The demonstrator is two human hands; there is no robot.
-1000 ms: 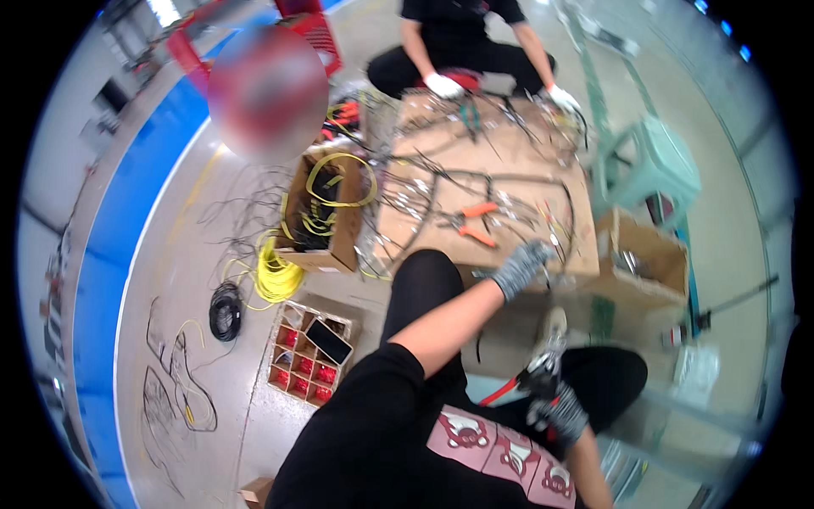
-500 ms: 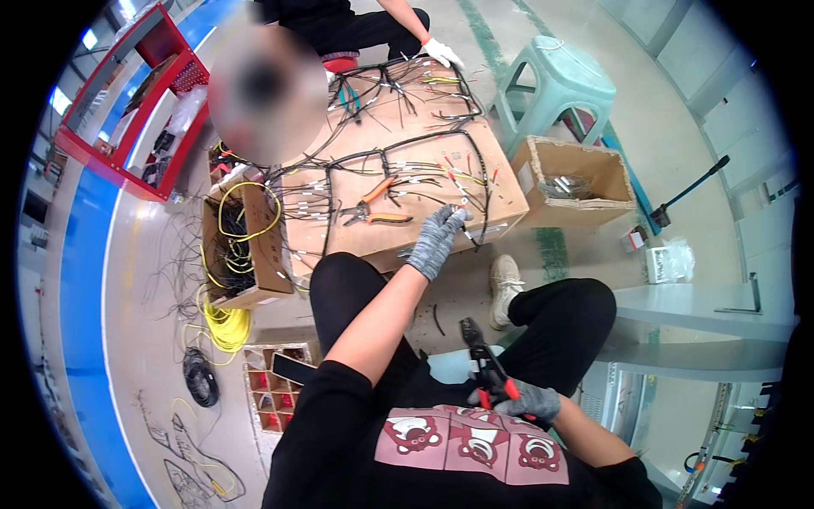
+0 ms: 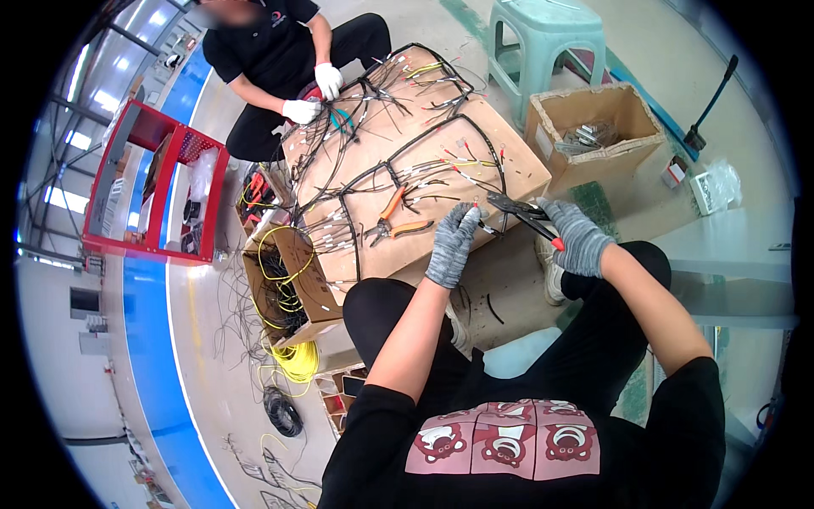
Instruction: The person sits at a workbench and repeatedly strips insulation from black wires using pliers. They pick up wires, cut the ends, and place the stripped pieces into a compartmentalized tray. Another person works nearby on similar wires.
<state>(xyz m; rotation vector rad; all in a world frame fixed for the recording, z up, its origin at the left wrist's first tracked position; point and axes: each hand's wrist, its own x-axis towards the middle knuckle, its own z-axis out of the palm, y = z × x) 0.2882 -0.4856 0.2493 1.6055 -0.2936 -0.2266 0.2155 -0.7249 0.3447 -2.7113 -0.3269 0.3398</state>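
My left hand (image 3: 452, 246), in a grey knit glove, is closed in a pinch on a thin wire (image 3: 487, 227) at the near right edge of the cardboard-topped work surface. My right hand (image 3: 581, 236), gloved alike, grips crimping pliers (image 3: 519, 209) with black jaws and red handles. Their jaws point left, close by my left fingertips; whether they touch the wire I cannot tell. A black wire harness (image 3: 432, 134) with many labelled branch ends spreads over the board (image 3: 517, 157). Orange-handled wire strippers (image 3: 392, 224) lie on it, left of my left hand.
Across the board sits a co-worker (image 3: 271, 51) in white gloves, handling the harness. An open cardboard box (image 3: 585, 127) and a green stool (image 3: 547, 34) stand at right. A wire-filled box (image 3: 326, 288), yellow cable coil (image 3: 297, 360) and red rack (image 3: 153, 246) are at left.
My right hand has raised the crimping pliers from my lap to beside my left hand. The view has shifted, and the co-worker's hands are now together at the harness.
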